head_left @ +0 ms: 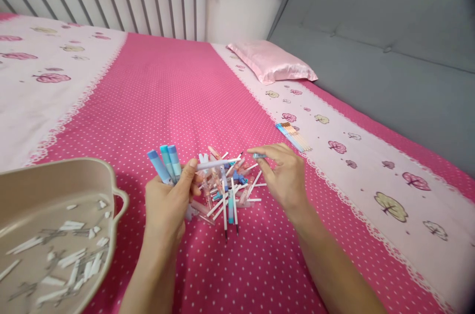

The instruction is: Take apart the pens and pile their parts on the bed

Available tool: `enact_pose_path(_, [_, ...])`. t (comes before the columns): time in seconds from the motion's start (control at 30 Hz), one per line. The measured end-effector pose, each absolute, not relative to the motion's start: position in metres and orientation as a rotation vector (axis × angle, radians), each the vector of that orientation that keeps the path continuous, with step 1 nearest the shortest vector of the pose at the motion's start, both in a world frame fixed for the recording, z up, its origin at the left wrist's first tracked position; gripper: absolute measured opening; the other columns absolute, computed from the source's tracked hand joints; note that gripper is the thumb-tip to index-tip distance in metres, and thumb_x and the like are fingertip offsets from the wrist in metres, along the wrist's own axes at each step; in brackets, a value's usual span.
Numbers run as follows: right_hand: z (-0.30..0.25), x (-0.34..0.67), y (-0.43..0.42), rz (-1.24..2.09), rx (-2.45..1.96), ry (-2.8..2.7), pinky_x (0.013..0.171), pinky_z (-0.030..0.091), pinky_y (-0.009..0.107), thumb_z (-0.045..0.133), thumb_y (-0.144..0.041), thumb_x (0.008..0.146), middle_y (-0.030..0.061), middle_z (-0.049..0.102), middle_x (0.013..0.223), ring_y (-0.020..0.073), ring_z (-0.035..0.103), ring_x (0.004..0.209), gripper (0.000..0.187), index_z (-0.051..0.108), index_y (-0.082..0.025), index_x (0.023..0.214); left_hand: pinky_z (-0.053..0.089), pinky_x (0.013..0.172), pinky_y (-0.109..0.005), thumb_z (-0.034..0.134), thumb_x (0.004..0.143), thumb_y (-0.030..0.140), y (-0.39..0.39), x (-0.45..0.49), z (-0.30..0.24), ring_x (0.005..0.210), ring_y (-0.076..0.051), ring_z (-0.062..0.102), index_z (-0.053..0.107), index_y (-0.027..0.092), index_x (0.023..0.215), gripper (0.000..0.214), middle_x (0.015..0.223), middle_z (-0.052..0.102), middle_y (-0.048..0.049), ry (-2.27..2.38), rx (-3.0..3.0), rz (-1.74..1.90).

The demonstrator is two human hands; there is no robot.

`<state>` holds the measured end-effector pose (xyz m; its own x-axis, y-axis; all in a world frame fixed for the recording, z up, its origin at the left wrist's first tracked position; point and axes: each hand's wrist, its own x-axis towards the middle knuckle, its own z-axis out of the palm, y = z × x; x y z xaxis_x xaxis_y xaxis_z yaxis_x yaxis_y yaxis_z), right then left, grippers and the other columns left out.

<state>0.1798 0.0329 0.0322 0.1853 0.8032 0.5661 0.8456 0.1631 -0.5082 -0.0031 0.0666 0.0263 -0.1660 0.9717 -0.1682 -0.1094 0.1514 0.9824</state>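
Head view. Left hand (166,205): fingers closed around three blue-capped pens (166,159), caps pointing up, held above the pink dotted bedsheet (178,86); its thumb also pins a white barrel (217,163). Right hand (285,178): thumb and forefinger pinch a small blue piece (259,156) just above the pile of pen parts (226,190) lying between both hands.

Beige tray (120,198) at left holds white scraps. Row of pens (293,136) lies well apart, right; pink pillow (270,62) beyond.

Judgement: the pens look light, stiff, smooth plastic, likely slippery; best gripped mid-barrel. The small piece needs a fingertip pinch and drops easily.
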Motion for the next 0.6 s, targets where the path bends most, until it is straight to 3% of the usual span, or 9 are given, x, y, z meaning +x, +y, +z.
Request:
enact_pose_path(0.1, [0.034, 0.182, 0.033, -0.035, -1.662, -1.546, 0.076, 0.043, 0.033, 0.050, -0.015, 0.080, 0.0037, 0.068, 0.088, 0.0199, 0.058, 0.083, 0.021, 0.067, -0.021, 0.091, 0.036, 0.032, -0.017, 0.071, 0.061, 0.039, 0.067, -0.003, 0.027, 0.034, -0.007, 0.044, 0.059, 0.012, 0.055, 0.030, 0.040, 0.052, 0.0015, 1.358, 0.906, 1.300])
enact_pose_path(0.23, [0.033, 0.174, 0.034, 0.296, -1.637, -1.616, 0.067, 0.043, 0.028, 0.054, -0.027, 0.081, 0.0041, 0.066, 0.091, 0.0172, 0.059, 0.077, 0.024, 0.064, -0.022, 0.102, 0.037, 0.031, -0.017, 0.071, 0.061, 0.039, 0.065, -0.003, 0.026, 0.034, -0.007, 0.045, 0.060, 0.012, 0.057, 0.030, 0.043, 0.055, 0.0007, 1.318, 0.948, 1.221])
enact_pose_path(0.3, [0.031, 0.171, 0.035, 0.375, -1.629, -1.694, 0.067, 0.042, 0.027, 0.056, -0.029, 0.081, 0.0036, 0.067, 0.085, 0.0162, 0.059, 0.074, 0.021, 0.066, -0.023, 0.097, 0.037, 0.032, -0.018, 0.071, 0.061, 0.040, 0.064, -0.003, 0.026, 0.034, -0.008, 0.044, 0.061, 0.012, 0.058, 0.031, 0.044, 0.056, 0.0001, 1.301, 0.969, 1.178])
enact_pose_path(0.43, [0.027, 0.180, 0.040, 0.318, -1.670, -1.721, 0.066, 0.040, 0.026, 0.055, -0.028, 0.081, 0.0033, 0.068, 0.081, 0.0158, 0.059, 0.073, 0.016, 0.070, -0.022, 0.086, 0.035, 0.032, -0.018, 0.071, 0.060, 0.038, 0.065, -0.005, 0.026, 0.034, -0.008, 0.044, 0.062, 0.012, 0.062, 0.028, 0.043, 0.053, 0.0022, 1.328, 0.937, 1.283])
enact_pose_path(0.6, [0.021, 0.198, 0.043, 0.247, -1.913, -1.618, 0.063, 0.039, 0.027, 0.055, -0.027, 0.079, 0.0022, 0.070, 0.080, 0.0176, 0.061, 0.072, 0.017, 0.070, -0.023, 0.085, 0.033, 0.033, -0.015, 0.073, 0.057, 0.031, 0.072, -0.009, 0.020, 0.039, -0.005, 0.044, 0.067, 0.013, 0.083, 0.032, 0.060, 0.062, 0.0002, 1.380, 0.848, 1.546])
